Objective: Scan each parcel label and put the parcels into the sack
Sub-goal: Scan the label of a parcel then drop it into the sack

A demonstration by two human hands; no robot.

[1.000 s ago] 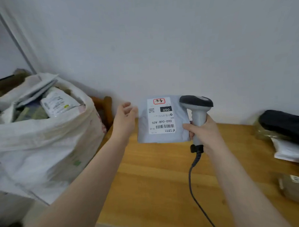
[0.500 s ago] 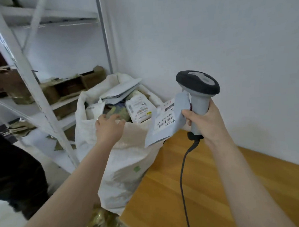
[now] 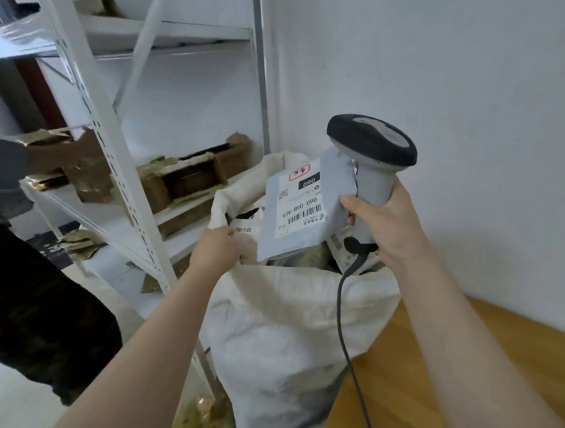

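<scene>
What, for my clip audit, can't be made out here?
Head view:
Fingertips of the left hand: hidden by its own back at the white woven sack rim.
Small print on the grey plastic mailer parcel: too small.
Trigger of the grey handheld barcode scanner: covered by the right hand.
Its cable: cut off by the bottom edge.

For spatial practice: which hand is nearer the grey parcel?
Right. The right hand pinches the grey parcel against the scanner; the left hand holds the sack rim, below-left.
</scene>
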